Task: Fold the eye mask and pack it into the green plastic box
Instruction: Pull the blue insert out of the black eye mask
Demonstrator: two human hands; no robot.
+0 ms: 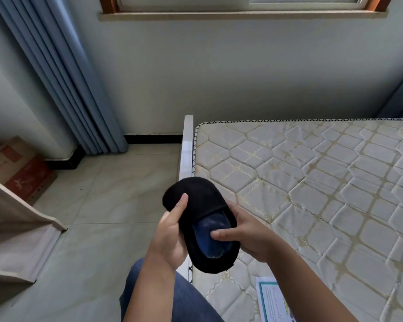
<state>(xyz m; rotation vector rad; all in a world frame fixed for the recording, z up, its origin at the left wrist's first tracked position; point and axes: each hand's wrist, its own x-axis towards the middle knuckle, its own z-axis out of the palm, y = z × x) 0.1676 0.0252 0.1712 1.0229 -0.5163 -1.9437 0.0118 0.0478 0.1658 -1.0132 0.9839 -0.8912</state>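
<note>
Holding the eye mask (196, 196) over the mattress's (312, 182) left edge, the left hand (170, 235) pinches its far end, thumb on top. The right hand (247, 235) clasps the near end, thumb pressing the blue lining. If either pinch loosens, the soft mask could spring open or drop to the floor (102, 194). No green box is visible. A leaflet (272, 300) lies at the mattress's near edge.

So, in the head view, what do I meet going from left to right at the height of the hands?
Beige fabric, left hand, eye mask, right hand, mattress.
</note>
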